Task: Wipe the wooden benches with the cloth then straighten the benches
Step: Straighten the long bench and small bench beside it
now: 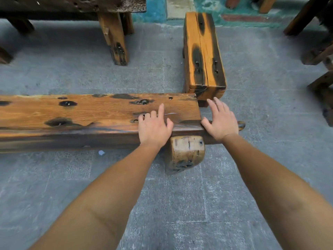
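A long wooden bench (pixel 81 114) with dark burn marks runs from the left edge to the middle, on a chunky log leg (pixel 186 153). My left hand (pixel 155 126) rests on its top near the right end, index finger stretched out, the other fingers curled. My right hand (pixel 220 120) lies over the bench's right end, fingers spread, thumb against the end face. A shorter orange bench (pixel 203 51) stands lengthwise behind that end, almost touching it. No cloth is in view.
A dark wooden table (pixel 72 5) with a thick leg (pixel 115 37) stands at the back left. More dark furniture legs (pixel 320 51) crowd the right edge. The floor (pixel 162 204) is grey stone tile, with a small white scrap (pixel 101 152) under the long bench.
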Demonstrator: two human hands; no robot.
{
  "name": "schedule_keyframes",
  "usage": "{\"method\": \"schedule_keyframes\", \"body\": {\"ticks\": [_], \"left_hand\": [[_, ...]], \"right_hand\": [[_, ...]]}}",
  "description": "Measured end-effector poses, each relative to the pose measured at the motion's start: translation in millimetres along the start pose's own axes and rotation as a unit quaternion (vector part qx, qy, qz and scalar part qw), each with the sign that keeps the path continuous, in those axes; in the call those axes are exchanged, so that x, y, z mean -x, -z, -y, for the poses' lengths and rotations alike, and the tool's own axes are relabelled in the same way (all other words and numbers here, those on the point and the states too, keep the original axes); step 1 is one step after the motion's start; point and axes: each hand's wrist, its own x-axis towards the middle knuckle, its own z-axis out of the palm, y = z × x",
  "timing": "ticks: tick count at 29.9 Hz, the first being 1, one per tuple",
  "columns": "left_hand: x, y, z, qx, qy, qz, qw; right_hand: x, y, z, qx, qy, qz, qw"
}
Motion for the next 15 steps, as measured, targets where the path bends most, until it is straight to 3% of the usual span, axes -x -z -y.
{"method": "schedule_keyframes", "body": {"ticks": [4,6,8,10,15], "left_hand": [[-8.2,5.7,8.7,0.010,0.005,0.099,0.995],[-14.4,5.3,11.5,0.110,0.024,0.182,0.977],[-25.1,29.5,19.4,0.264,0.070,0.208,0.939],[-26.3,47.8,35.9,0.305,0.071,0.191,0.930],[-41.9,130.5,87.6,0.255,0.064,0.110,0.959]], "right_hand": [[-2.4,3.3,12.1,-0.012,-0.020,0.089,0.996],[2.9,1.5,17.7,-0.035,-0.062,0.138,0.988],[-0.5,28.6,30.1,-0.033,-0.075,0.113,0.990],[-8.8,56.8,47.2,-0.057,-0.054,0.077,0.994],[-49.1,129.6,102.2,-0.119,-0.045,0.031,0.991]]}}
